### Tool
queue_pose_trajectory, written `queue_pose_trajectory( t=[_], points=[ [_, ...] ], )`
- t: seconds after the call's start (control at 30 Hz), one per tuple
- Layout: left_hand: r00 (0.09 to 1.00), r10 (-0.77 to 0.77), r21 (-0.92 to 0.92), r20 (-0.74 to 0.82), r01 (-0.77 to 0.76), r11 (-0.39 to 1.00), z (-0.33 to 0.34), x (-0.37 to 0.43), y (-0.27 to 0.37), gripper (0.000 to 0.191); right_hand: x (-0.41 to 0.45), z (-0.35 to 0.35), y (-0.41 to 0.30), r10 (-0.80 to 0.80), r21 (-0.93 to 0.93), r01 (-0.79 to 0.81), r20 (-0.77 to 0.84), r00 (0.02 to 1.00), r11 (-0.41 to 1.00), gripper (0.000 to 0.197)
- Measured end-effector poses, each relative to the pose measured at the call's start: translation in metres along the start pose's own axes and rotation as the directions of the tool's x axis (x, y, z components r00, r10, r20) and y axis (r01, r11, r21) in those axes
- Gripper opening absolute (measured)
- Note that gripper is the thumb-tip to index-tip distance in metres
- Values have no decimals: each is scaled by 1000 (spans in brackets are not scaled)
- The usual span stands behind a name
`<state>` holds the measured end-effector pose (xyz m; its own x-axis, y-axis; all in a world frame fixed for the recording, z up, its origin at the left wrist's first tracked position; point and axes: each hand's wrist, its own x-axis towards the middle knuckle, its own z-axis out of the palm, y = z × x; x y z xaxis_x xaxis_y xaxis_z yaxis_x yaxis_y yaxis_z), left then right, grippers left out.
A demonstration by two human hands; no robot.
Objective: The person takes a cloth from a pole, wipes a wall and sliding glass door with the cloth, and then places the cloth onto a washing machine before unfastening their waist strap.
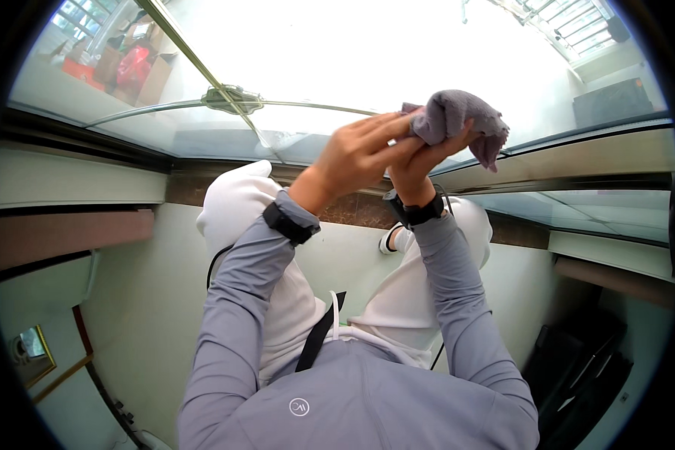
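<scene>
A bunched purple-grey cloth (455, 115) is up in front of a glass pane (337, 62), held between both of my hands. My right hand (422, 166) grips it from below, its fingers wrapped along the underside. From the left, my left hand (354, 152) reaches across with its fingers against the cloth's near side; it is slightly blurred, and its fingertips are partly hidden by the folds. One frayed corner of the cloth hangs down past my right fingers. Each wrist wears a black strap.
Gold-coloured bars cross at an ornamental fitting (233, 99) on the glass. Cardboard boxes with a red plastic bag (134, 67) stand beyond it. A brown stone sill (349, 211) runs below. Black items (579, 360) lie at lower right, and a gold-framed picture (34, 354) is at lower left.
</scene>
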<state>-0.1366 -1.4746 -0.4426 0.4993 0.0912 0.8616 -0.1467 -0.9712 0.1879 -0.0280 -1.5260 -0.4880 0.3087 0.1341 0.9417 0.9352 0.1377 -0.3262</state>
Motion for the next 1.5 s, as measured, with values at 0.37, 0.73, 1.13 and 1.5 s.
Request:
queue_pose_trajectory(
  t=[0.37,0.73,1.13,1.5],
  points=[
    [967,233,217,-104,-207,954,-74,25,-37,5,5,27,-31,-256,-8,263,207,944,965,52],
    [916,-224,117,-332,276,954,-42,1,-20,10,28,3,-34,-254,22,280,494,832,960,53],
    [995,-96,-14,10,96,995,-2,20,5,26,40,-28,13,-303,-98,330,219,927,939,60],
    [988,-100,49,-118,107,993,-6,-9,-11,32,24,1,-13,-189,-62,205,199,962,977,51]
  ],
)
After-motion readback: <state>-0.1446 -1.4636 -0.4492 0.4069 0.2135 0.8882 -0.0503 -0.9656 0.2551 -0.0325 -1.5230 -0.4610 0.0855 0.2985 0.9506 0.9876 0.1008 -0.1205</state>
